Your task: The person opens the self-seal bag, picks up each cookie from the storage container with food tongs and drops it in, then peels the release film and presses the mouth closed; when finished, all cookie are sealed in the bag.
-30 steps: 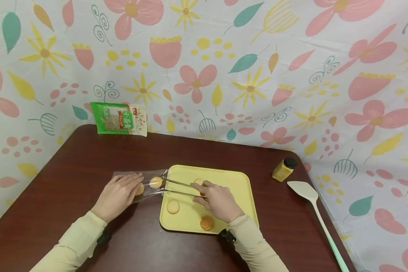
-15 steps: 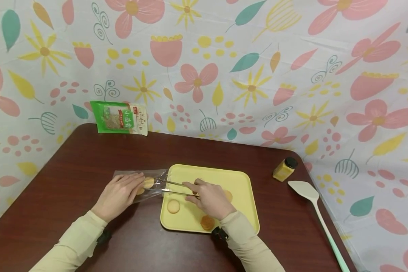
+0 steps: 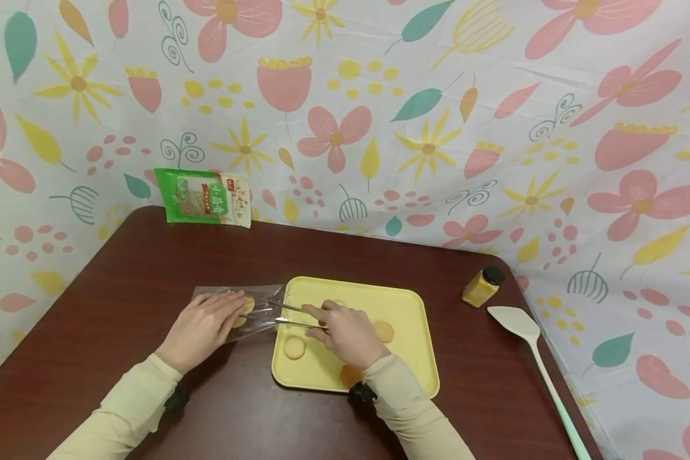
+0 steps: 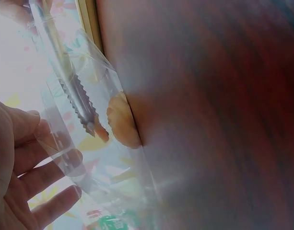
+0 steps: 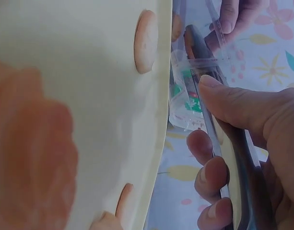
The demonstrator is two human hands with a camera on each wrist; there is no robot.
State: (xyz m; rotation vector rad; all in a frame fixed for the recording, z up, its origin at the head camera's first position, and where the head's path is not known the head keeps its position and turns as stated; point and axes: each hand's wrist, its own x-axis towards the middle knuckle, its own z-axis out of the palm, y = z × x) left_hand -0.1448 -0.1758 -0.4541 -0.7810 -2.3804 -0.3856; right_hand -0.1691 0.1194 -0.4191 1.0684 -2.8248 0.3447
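Head view: my right hand grips the tongs, tips toward nine o'clock inside the clear bag. Left wrist view: my left hand, fingers extended, touches the bag; a cookie lies at three o'clock from the tips. Right wrist view: tray at nine o'clock.

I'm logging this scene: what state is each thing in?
Left hand: holding bag
Right hand: gripping tongs
Tongs: ends inside bag
Bag: open at tray end
Cookies: some bagged, some on tray
Tray: flat, partly filled
Jar: lid on
Spatula: lying flat
Packet: upright; whether sealed, cannot tell
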